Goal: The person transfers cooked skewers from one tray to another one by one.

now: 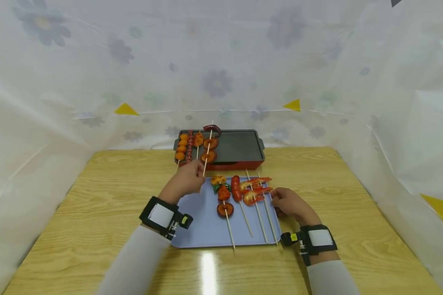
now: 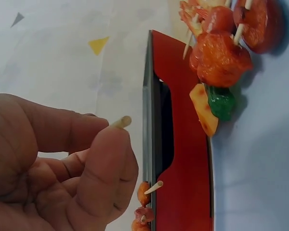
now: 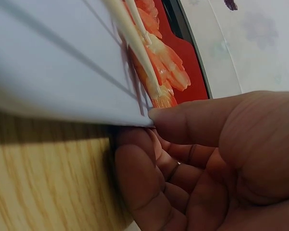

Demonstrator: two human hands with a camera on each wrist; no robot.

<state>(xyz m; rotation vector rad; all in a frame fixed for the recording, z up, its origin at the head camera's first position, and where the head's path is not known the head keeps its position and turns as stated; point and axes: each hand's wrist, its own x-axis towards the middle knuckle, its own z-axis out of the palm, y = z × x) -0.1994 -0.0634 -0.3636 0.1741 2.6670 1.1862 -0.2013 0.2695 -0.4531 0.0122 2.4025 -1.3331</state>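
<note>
My left hand [image 1: 184, 180] pinches the bare lower stick of a skewer [image 1: 211, 143] with two brown ring-like slices and a dark red curved piece at its tip. The skewer is over the left half of a dark grill pan [image 1: 240, 147] with a red base; whether it touches the pan I cannot tell. In the left wrist view, the stick's cut end [image 2: 125, 121] pokes out between thumb and finger. My right hand [image 1: 293, 203] grips the right rim of a pale blue tray [image 1: 199, 229], thumb on top and fingers beneath, beside the shrimp skewers [image 1: 256, 196].
On the pan's left lie skewers of orange balls [image 1: 182, 148], thin red pieces [image 1: 190, 145] and an orange-brown piece [image 1: 198, 139]. The tray also bears a mixed skewer [image 1: 224, 192] and a sausage skewer [image 1: 236, 188]. A wooden table [image 1: 107, 213] stands against flowered sheeting.
</note>
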